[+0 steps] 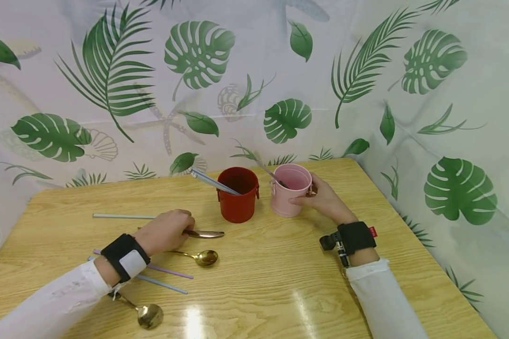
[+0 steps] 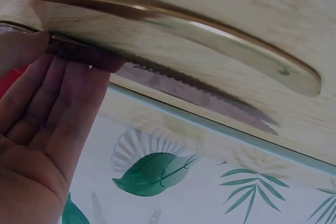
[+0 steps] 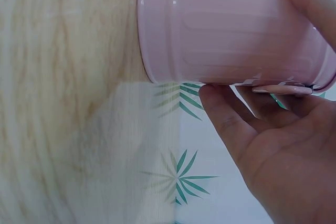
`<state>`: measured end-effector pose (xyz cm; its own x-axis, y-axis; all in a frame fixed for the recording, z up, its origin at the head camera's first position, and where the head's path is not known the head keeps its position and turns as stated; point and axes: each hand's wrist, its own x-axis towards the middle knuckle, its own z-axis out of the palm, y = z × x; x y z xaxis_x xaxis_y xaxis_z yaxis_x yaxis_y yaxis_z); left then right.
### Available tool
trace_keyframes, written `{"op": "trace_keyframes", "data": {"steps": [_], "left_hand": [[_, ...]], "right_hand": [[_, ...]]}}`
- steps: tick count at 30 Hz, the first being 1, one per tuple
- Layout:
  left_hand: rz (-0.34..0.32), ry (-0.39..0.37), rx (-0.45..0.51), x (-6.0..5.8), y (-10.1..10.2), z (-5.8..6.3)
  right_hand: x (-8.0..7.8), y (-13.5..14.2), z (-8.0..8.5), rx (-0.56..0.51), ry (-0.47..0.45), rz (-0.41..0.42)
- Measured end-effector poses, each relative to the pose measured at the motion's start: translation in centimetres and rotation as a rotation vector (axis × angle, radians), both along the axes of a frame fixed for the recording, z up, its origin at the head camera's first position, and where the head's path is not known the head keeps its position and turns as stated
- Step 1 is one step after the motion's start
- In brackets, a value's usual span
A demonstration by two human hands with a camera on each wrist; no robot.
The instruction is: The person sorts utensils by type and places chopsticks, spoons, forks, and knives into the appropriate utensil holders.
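Serrated knife point(image 1: 208, 234): left of centre in the head view, its copper end jutting out to the right of the left hand point(image 1: 169, 230); in the left wrist view the toothed blade runs from the fingertips toward lower right.
Left fingers: nearly straight, pinching the knife against the thumb.
Pink bucket point(image 1: 283, 200): right of centre, between thumb and fingers of the right hand point(image 1: 324, 200).
Right fingers: curved around the bucket's side, gripping it; a slender utensil point(image 1: 266, 169) leans inside.
Red bucket point(image 1: 237, 207): mid-frame, just left of the pink one, slender bluish sticks point(image 1: 212, 180) poking out.
Gold spoon point(image 1: 206, 258): just below the knife.
Lower left: purple stick point(image 1: 169, 270), blue stick point(image 1: 163, 284), second spoon point(image 1: 150, 316).
Writing: red tag point(image 1: 373, 231) on the right wristband point(image 1: 356, 241), marking too small to read.
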<state>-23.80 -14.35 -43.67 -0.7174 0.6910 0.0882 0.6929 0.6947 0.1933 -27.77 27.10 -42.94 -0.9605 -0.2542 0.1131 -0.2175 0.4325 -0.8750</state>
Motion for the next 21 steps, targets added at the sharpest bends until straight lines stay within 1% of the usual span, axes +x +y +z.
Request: {"op": "trace_keyframes", "data": {"steps": [5, 13, 17, 21], "left_hand": [[-0.026, 0.008, -0.004, -0.17, -0.15, -0.19], [-0.062, 0.031, 0.001, -0.28, -0.37, -0.55], [-0.076, 0.038, 0.005, -0.25, -0.45, -0.55], [-0.081, 0.055, -0.012, -0.28, -0.46, -0.42]], "right_hand": [[-0.05, -0.03, -0.08, -0.007, -0.003, -0.012], [-0.07, 0.04, -0.21, 0.003, -0.002, 0.001], [-0.03, -0.01, -0.25, -0.005, -0.004, -0.006], [-0.02, -0.01, -0.18, -0.01, -0.002, -0.011]]}}
